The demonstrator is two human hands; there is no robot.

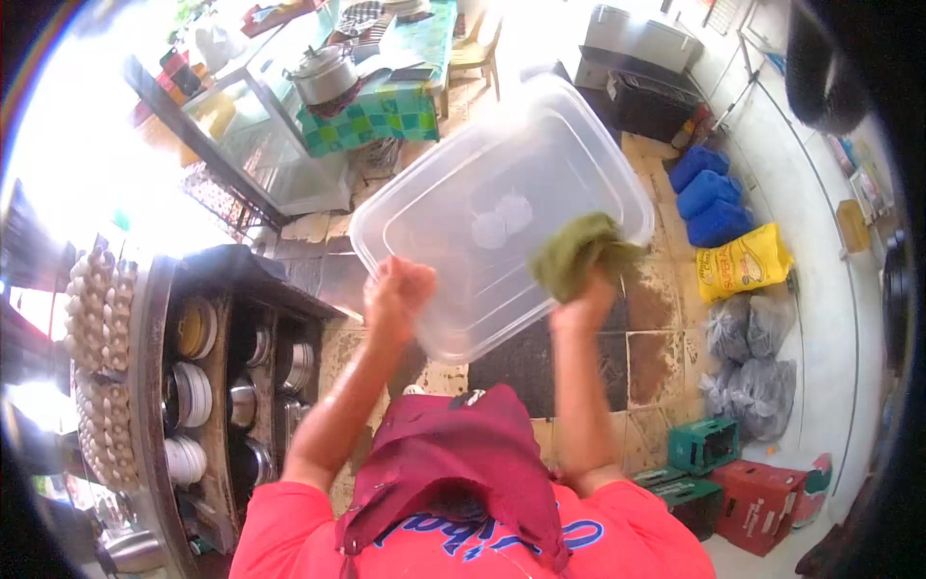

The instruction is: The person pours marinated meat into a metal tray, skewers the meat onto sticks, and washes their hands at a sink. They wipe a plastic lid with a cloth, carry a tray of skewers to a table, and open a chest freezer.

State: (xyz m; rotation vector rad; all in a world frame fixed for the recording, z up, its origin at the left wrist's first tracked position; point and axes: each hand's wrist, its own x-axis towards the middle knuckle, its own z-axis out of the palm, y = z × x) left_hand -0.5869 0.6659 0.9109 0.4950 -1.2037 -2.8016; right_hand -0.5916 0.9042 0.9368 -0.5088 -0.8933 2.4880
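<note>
1. Tiled floor (656,367) is stretching out beneath the translucent plastic lid (482,179), while a white wall (820,318) is running along to the lid's right.
2. That lid is hanging tilted above the floor, out in front of a maroon apron (463,444); pale round marks are showing near its middle.
3. The left hand (397,294) is clamping the lid's near left edge, its outline blurring.
4. The right hand (586,301) is clutching a green cloth (577,256), which is overlapping the lid's near right side; whether these fingers are also touching the plastic, I cannot tell. Both hands are keeping apart.
5. Left of the lid, a dark rack (149,347) is holding stacked plates (196,396).
6. Beyond the lid, to its left, a table with a green checked cover (386,121) is bearing a lidded pot (328,75).
7. Right of the lid, blue jugs (709,193), a yellow sack (743,262) and grey plastic bags (767,396) are lining the wall.
8. Nearer than the lid, to its right, green and red crates (757,507) are standing.
</note>
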